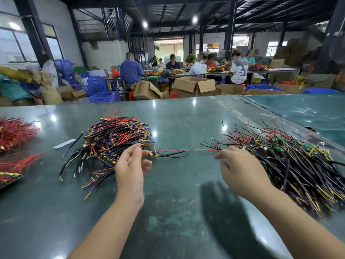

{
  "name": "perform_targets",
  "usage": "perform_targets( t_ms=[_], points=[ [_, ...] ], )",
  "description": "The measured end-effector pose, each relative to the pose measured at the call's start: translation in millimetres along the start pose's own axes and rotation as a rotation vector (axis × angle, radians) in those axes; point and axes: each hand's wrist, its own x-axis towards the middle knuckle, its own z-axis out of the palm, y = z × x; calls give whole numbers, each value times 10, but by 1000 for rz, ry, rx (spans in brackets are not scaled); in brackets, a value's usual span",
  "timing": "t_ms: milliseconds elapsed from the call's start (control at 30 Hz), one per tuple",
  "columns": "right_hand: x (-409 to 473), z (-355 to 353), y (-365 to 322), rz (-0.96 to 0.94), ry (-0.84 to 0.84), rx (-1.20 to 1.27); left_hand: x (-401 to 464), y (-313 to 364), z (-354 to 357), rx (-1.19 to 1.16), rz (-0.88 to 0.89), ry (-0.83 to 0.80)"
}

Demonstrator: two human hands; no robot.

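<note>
A: On your table sit two heaps, well apart: the right pile and the left pile.

B: Your right hand reaches the right pile's left edge, fingers stretched out, gripping nothing. Your left hand is loosely parted. A wire lies just right of its fingertips; whether they touch, I can't tell.
</note>
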Motion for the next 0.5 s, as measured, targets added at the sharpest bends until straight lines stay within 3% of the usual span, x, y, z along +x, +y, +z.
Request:
perform_targets(
  t_ms=[100, 200, 367, 500],
  points=[
    [79, 263, -310, -146, -189, -30, 63, 1, -30, -15, 40, 115],
    [311, 520, -508, -198, -268, -21, 109, 2, -65, -14, 98, 177],
    [705, 798, -749, -156, -269, 57, 163, 11, -108, 6, 192, 218],
    [738, 923, -841, -214, -139, -110, 207, 10, -140, -32, 186, 259]
  ],
)
